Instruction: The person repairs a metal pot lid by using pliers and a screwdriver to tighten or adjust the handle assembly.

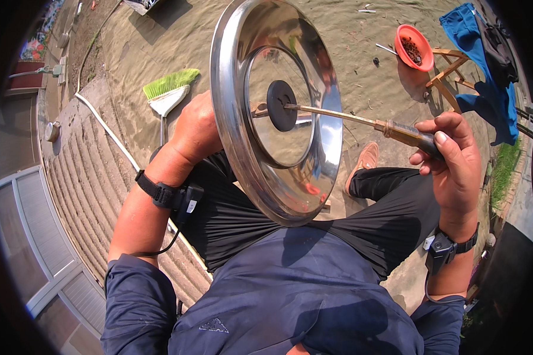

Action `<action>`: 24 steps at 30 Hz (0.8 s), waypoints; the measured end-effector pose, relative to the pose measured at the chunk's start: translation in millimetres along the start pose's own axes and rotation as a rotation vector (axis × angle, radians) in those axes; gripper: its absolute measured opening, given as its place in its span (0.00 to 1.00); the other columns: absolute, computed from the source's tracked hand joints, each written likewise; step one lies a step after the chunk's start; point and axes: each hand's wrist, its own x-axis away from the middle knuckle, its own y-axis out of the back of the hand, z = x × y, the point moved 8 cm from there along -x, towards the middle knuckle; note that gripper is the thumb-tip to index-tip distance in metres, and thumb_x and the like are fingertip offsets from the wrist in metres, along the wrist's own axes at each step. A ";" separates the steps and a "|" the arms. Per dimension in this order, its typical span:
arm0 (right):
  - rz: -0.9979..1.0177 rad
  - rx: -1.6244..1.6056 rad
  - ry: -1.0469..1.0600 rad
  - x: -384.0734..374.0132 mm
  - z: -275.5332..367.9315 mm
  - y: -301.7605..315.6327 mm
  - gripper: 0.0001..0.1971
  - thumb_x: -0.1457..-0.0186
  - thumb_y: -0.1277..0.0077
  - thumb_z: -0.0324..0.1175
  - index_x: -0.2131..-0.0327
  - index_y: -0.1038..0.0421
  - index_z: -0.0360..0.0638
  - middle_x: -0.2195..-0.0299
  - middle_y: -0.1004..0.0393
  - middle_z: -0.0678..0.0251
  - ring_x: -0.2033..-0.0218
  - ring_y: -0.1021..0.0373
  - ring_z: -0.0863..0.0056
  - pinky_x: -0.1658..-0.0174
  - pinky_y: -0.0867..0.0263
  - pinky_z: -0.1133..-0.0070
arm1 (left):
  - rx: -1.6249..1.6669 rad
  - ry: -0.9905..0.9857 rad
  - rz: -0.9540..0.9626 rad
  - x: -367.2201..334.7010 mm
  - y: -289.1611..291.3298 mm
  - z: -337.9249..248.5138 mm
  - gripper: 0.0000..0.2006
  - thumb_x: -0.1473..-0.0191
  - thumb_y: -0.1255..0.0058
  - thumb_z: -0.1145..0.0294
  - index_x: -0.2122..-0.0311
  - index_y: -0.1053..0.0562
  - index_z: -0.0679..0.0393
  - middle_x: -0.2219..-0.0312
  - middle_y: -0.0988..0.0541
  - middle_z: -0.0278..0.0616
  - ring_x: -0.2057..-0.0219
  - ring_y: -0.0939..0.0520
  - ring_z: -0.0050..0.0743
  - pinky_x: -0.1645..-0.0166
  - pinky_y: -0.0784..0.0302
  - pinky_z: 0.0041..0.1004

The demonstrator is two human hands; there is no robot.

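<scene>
A shiny round metal pot lid [231, 112] is held up on its edge in front of me, above my lap. A black disc [280, 97] sits at its centre. From the left, my left hand [200, 125] grips the lid; its fingers are hidden behind the metal. My right hand [447, 145] is closed around the dark handle of a screwdriver [361, 120]. The screwdriver lies nearly level, and its long, brownish shaft points left. Its tip meets the middle of the black disc; the exact contact is too small to make out.
A green-bristled broom [172, 86] lies left of the lid. At the upper right, an orange bowl [414, 47] holds small dark pieces, beside a wooden stool [447, 77] and blue cloth [488, 89]. Ridged concrete [95, 171] runs along the left. A grey sheet covers the ground.
</scene>
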 end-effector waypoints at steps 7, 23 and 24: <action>-0.028 -0.071 -0.014 -3.8 -6.6 3.2 0.16 0.37 0.48 0.32 0.48 0.35 0.38 0.58 0.23 0.59 0.69 0.20 0.71 0.71 0.24 0.83 | 0.009 -0.052 -0.034 5.4 -13.2 16.5 0.11 0.59 0.42 0.76 0.65 0.27 0.59 0.71 0.24 0.45 0.69 0.22 0.52 0.64 0.25 0.41; 0.290 0.105 -0.438 -11.5 -48.3 21.3 0.18 0.40 0.43 0.39 0.53 0.28 0.35 0.80 0.29 0.66 0.90 0.41 0.86 0.86 0.46 0.89 | -0.248 -0.255 -0.040 6.9 -7.0 -15.7 0.14 0.60 0.43 0.78 0.64 0.27 0.56 0.73 0.27 0.40 0.70 0.23 0.46 0.65 0.26 0.39; 0.296 0.096 -0.427 -11.4 -48.6 20.1 0.16 0.40 0.44 0.37 0.53 0.28 0.36 0.81 0.30 0.67 0.89 0.41 0.86 0.86 0.47 0.89 | -0.215 -0.230 -0.047 6.8 -6.1 -14.5 0.14 0.60 0.43 0.78 0.64 0.27 0.56 0.73 0.27 0.40 0.70 0.23 0.46 0.65 0.26 0.39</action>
